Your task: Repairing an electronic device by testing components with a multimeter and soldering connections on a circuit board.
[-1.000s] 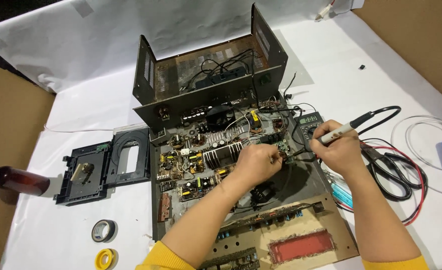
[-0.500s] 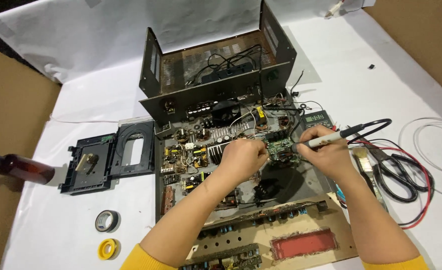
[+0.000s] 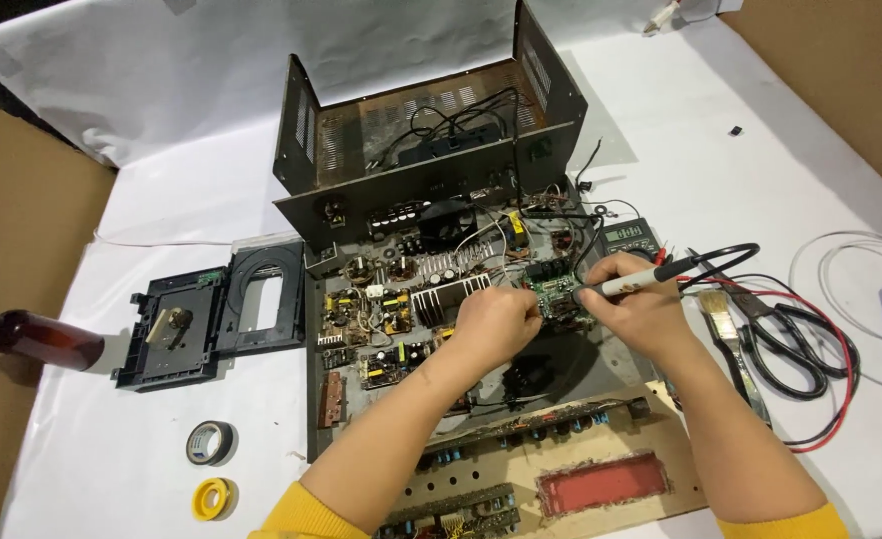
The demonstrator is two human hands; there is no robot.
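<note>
The left hand (image 3: 496,324) is curled nearly shut, its fingertips pinching the edge of a small green circuit board (image 3: 559,289) that stands among the parts of the opened chassis (image 3: 461,329). The right hand (image 3: 635,304) is wrapped in a pen grip around one slim soldering iron (image 3: 632,283), grey in the handle and black toward its cord, with the tip lying against that same board. The two hands almost touch over it.

Beneath them the chassis is a flat dark metal tray crowded with yellow and green boards, one ribbed aluminium heat sink (image 3: 446,296) and looping wires. Behind it stands one perforated, rusty metal cover (image 3: 431,130), open like a box.

To the right lie one multimeter (image 3: 630,237), one flat paintbrush (image 3: 725,324) with pale bristles and one pair of black-handled scissors (image 3: 785,334). To the left sit one black plastic disc tray (image 3: 211,314) and one brown glass bottle (image 3: 36,337). There are two tape rolls, one black (image 3: 209,442) and one yellow (image 3: 211,498). All rest on a white cloth (image 3: 161,200).
</note>
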